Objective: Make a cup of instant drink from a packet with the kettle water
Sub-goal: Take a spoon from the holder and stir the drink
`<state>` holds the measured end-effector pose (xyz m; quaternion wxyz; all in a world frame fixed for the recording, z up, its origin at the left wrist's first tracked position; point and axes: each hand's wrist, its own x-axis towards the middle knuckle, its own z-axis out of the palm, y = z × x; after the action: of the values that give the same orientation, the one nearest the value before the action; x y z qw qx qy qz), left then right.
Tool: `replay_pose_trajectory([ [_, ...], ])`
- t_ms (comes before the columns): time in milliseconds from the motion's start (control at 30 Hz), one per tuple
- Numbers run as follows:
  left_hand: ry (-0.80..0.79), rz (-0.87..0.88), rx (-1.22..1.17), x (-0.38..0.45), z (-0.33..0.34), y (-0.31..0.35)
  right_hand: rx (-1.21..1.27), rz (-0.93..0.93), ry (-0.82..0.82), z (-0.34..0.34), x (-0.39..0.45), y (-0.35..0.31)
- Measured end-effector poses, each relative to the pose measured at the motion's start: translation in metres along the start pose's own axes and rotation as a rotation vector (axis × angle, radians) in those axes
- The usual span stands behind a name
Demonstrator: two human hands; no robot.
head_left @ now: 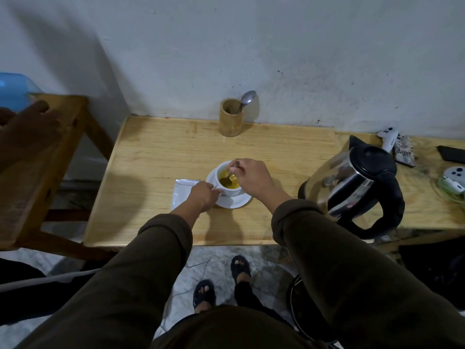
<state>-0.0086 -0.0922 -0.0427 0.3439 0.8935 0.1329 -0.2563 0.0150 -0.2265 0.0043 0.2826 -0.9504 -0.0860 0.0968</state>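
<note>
A white cup (227,183) of yellow drink sits on a white saucer (231,201) at the centre of a wooden table (156,157). The right hand (253,178), fingers pinched shut on a teaspoon (229,176), has its bowl dipped in the liquid. The left hand (202,197), closed, grips the cup's handle at 9 o'clock. A silver packet (182,193) lies partly under that hand. A kettle (357,185) stands at 3 o'clock; at 12 o'clock, a wooden holder (230,119) holds a spoon (247,99).
</note>
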Motion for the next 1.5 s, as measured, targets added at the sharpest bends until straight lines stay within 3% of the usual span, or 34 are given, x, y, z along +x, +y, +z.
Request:
replay_pose_trajectory([
  [200,-0.017,-0.010,0.009,0.000,-0.002,0.000,-0.125,0.033,0.031,-0.004,0.003,0.001],
  [467,-0.048,-0.007,0.017,0.004,-0.002,-0.004,0.028,0.032,-0.009,-0.002,0.004,0.000],
  [800,-0.058,-0.007,0.078,0.007,-0.003,-0.003,-0.062,0.055,0.054,-0.006,0.006,0.001],
  [967,-0.067,-0.010,0.076,0.009,-0.003,-0.004,0.042,0.033,-0.008,-0.006,0.005,-0.002],
  [1200,-0.060,-0.002,0.080,0.009,-0.002,-0.005,-0.108,0.053,0.017,-0.004,0.009,0.000],
  [1500,-0.054,0.010,0.089,0.009,-0.002,-0.002,-0.026,0.011,-0.045,-0.006,0.008,-0.002],
])
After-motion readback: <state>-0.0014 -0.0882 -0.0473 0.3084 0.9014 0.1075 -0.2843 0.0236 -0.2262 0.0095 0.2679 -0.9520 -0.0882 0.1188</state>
